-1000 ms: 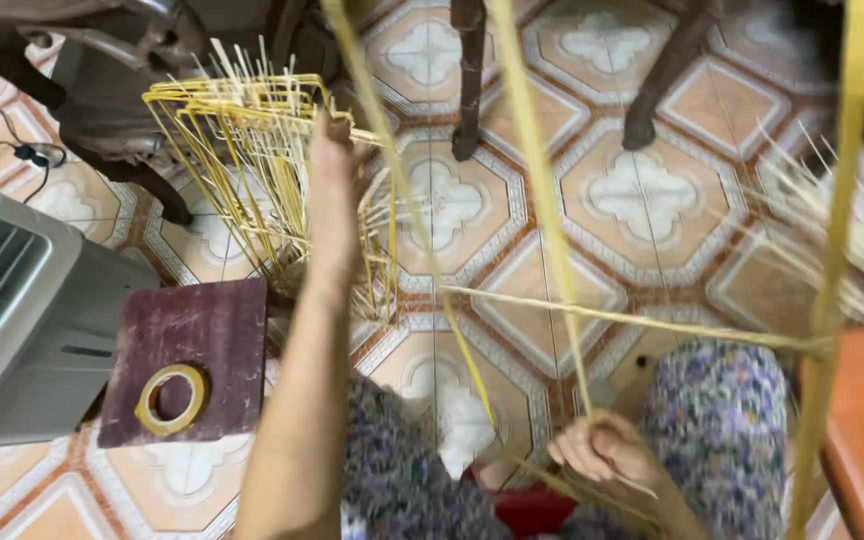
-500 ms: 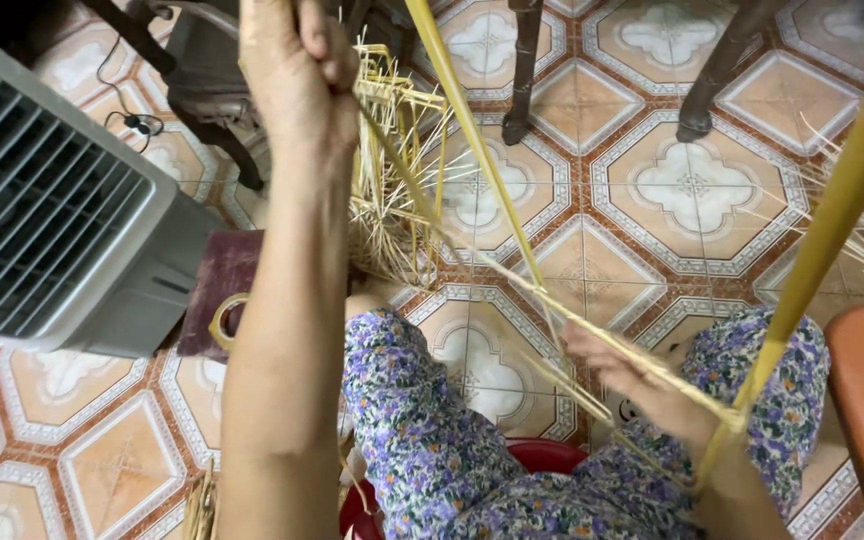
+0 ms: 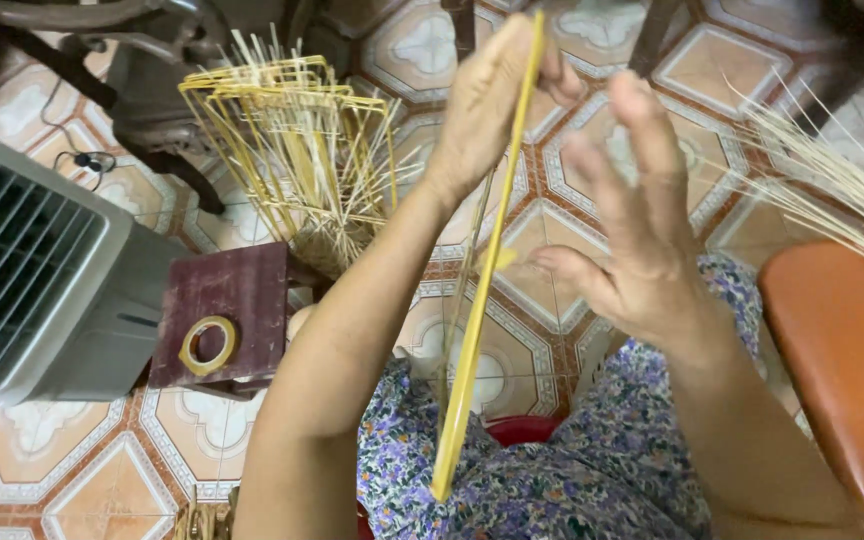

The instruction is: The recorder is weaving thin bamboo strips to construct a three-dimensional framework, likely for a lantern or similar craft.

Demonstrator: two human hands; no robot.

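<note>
The left hand is raised in front of the person, its fingers curled shut around the upper part of a long yellow bamboo strip. The strip runs from the hand's top down and slightly left, and its lower end hangs free over the flowered purple cloth on the person's lap. Just to the right of the strip, the right hand is spread open with fingers fanned, close to the strip but not gripping it; whether a fingertip touches it cannot be told. Left of the strip and beyond it, a half-woven frame of thin yellow strips stands on the patterned tile floor. Left of the strip lies a dark red stool with a roll of tape on it, and farther left a grey fan housing. Right of the strip are an orange seat and loose pale strips.
</note>
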